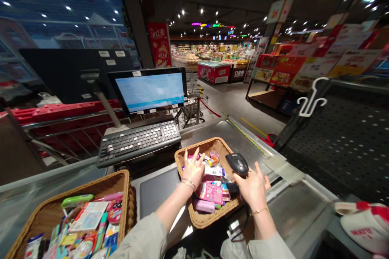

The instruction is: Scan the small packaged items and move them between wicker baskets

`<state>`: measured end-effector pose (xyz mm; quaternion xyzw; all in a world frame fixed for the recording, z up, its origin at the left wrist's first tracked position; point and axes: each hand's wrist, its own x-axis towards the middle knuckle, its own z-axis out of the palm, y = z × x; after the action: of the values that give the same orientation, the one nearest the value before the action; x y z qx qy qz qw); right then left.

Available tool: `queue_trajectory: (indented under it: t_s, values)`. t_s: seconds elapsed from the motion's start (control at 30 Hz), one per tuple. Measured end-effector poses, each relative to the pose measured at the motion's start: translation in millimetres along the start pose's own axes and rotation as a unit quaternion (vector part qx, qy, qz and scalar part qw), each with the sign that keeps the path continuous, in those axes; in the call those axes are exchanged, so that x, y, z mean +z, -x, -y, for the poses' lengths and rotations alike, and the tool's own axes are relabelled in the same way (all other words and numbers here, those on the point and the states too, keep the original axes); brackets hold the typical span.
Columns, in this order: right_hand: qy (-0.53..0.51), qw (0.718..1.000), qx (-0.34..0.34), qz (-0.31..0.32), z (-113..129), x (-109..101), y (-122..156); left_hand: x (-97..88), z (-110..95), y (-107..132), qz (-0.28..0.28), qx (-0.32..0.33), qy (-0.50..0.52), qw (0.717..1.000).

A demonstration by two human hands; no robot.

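Note:
My left hand is open, its fingers spread over small packaged goods in a tan wicker basket. Whether the fingertips press on a packet is unclear. Around them lie a pink packet, a light purple box, an orange-labelled item and a white barcode label. At the basket's right side, my right hand is closed on a black handheld barcode scanner. The scanner's head points away from me over the basket's rim, and its handle is partly hidden by the hand.
A second wicker basket of stationery-like goods stands at the left. Behind are a black keyboard and a lit monitor. The metal counter extends rightward, near a black perforated panel with a white hook.

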<state>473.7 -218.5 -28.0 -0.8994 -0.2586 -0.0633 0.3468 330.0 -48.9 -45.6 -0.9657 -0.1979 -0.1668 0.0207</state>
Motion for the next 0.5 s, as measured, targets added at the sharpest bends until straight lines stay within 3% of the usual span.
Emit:
queue_trajectory:
  t_s: [0.3, 0.5]
  values:
    - [0.003, 1.000, -0.014, 0.005, -10.6, -2.1, -5.2, 18.9, -23.3, -6.2, 0.016, 0.023, 0.016, 0.999]
    - [0.003, 1.000, -0.022, 0.017, -11.7, 0.9, -8.0, 16.5, -23.8, -5.0, 0.015, -0.004, 0.022, 1.000]
